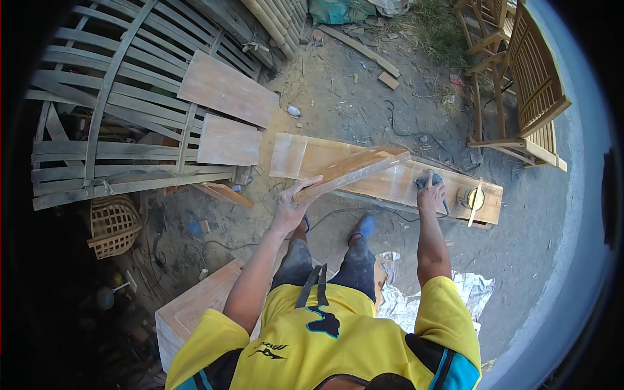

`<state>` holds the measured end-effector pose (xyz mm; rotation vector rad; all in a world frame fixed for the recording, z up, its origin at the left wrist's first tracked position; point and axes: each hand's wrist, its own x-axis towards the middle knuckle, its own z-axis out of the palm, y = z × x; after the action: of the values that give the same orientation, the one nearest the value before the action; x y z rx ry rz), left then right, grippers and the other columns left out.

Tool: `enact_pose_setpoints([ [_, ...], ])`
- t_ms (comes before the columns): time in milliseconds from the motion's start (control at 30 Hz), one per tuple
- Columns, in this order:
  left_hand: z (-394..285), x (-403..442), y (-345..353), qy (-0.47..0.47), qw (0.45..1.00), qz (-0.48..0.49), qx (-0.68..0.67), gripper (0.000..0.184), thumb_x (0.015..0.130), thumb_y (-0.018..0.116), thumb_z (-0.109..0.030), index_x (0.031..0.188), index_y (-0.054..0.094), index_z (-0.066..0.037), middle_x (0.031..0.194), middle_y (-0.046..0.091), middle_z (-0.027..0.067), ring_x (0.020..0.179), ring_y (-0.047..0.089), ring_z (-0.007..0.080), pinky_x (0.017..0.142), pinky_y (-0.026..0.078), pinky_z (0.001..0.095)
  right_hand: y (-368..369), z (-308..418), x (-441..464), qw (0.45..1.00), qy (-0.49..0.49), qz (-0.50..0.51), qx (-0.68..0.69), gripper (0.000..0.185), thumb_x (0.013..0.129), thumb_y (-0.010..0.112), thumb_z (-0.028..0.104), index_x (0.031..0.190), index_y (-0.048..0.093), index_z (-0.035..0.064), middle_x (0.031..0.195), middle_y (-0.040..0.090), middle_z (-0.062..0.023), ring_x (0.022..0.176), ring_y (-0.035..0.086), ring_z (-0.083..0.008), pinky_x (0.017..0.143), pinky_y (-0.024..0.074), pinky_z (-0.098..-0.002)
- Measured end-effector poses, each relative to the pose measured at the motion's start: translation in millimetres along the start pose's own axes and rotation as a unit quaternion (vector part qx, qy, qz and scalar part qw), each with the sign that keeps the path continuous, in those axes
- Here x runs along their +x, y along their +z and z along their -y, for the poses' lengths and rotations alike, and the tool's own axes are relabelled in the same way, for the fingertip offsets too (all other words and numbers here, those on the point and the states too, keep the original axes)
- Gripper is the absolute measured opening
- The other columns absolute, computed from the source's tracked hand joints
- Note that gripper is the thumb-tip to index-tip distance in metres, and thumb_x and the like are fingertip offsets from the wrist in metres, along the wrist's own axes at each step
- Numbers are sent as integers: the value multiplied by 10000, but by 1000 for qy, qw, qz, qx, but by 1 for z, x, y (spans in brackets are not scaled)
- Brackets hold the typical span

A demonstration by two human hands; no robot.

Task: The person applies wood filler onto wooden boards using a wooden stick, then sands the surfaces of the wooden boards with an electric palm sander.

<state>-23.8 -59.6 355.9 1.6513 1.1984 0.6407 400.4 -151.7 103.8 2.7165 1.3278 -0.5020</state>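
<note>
Left hand is gripping near end of wooden board, fingers sitting closed on it; board is slanting away rightward over the desk, far end lying nearer the right hand, contact unclear. Right fingers are holding a dark object, closed round it. Board is looking orange-brown, flat, straight-edged, paler along its side.

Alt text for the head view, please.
Left hand holds a wooden board at an angle; right hand holds a dark object over a long plank. An open container, stick across it, stands near the plank's right end.
</note>
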Motion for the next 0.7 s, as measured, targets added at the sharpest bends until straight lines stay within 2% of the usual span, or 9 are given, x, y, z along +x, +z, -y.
enact_pose_setpoints([
  [100, -4, 1, -5, 5, 1000, 6, 17, 427, 986, 750, -84, 1411, 701, -80, 1376, 750, 104, 1295, 699, 224, 1110, 528, 363, 28, -17, 32, 997, 43, -44, -50, 902, 885, 763, 205, 1670, 357, 386, 1459, 472, -269, 1295, 584, -504, 1074, 495, -567],
  [200, -6, 4, -5, -18, 1000, 6, -13, 381, 991, 752, -69, 1368, 712, -30, 1379, 752, 103, 1306, 683, 200, 1130, 505, 356, 21, -30, 52, 998, 56, 31, -2, 910, 876, 807, 235, 1666, 364, 319, 1476, 474, -315, 1271, 607, -499, 1035, 531, -559],
  [267, -5, 4, -4, -30, 999, -1, -35, 370, 1002, 750, -93, 1365, 712, -30, 1377, 754, 96, 1306, 682, 197, 1127, 508, 360, -9, -43, 46, 994, -30, 99, 47, 845, 909, 790, 311, 1651, 388, 275, 1397, 542, -354, 1195, 656, -495, 1007, 555, -553],
  [300, -4, 6, -5, -26, 999, 1, -44, 370, 1002, 750, -93, 1365, 712, -30, 1377, 754, 96, 1306, 682, 197, 1127, 508, 360, -20, -46, 35, 994, -47, 76, 58, 867, 893, 793, 406, 1646, 394, 243, 1281, 608, -370, 1118, 688, -498, 986, 566, -552],
  [400, 4, 7, -2, 10, 999, -7, -35, 367, 1006, 746, -103, 1365, 713, -35, 1370, 757, 98, 1301, 687, 197, 1115, 515, 353, -62, -36, -19, 983, -12, 11, 184, 824, 846, 796, 428, 1568, 486, 181, 1219, 679, -330, 1138, 674, -516, 989, 555, -549],
  [533, -1, 9, -9, 42, 999, -8, -4, 370, 1004, 734, -137, 1372, 714, -105, 1343, 765, 106, 1260, 724, 275, 1074, 542, 371, -137, -18, -94, 939, -34, -83, 331, 759, 837, 855, 389, 1476, 556, 110, 1223, 711, -287, 1121, 706, -443, 1009, 536, -500],
  [567, 5, 10, -9, 45, 999, -10, -6, 367, 1004, 740, -161, 1367, 716, -107, 1343, 765, 107, 1262, 723, 279, 1067, 543, 379, -151, -18, -108, 932, -36, -77, 352, 722, 848, 869, 348, 1428, 526, 88, 1142, 731, -220, 1029, 732, -309, 918, 570, -433],
  [667, 15, 16, -10, 54, 998, -4, -11, 369, 1008, 748, -212, 1360, 718, -108, 1337, 768, 111, 1261, 722, 287, 1061, 542, 389, -230, 6, -155, 922, -34, -75, 379, 688, 819, 900, 304, 1355, 550, 53, 1108, 726, -212, 1012, 728, -332, 947, 563, -434],
  [700, 18, 17, -11, 50, 999, -2, -6, 374, 1011, 750, -239, 1359, 717, -107, 1331, 770, 114, 1258, 723, 292, 1060, 540, 390, -258, 19, -171, 927, -35, -85, 364, 687, 798, 921, 275, 1316, 531, 47, 1073, 721, -185, 962, 724, -293, 901, 574, -419],
])
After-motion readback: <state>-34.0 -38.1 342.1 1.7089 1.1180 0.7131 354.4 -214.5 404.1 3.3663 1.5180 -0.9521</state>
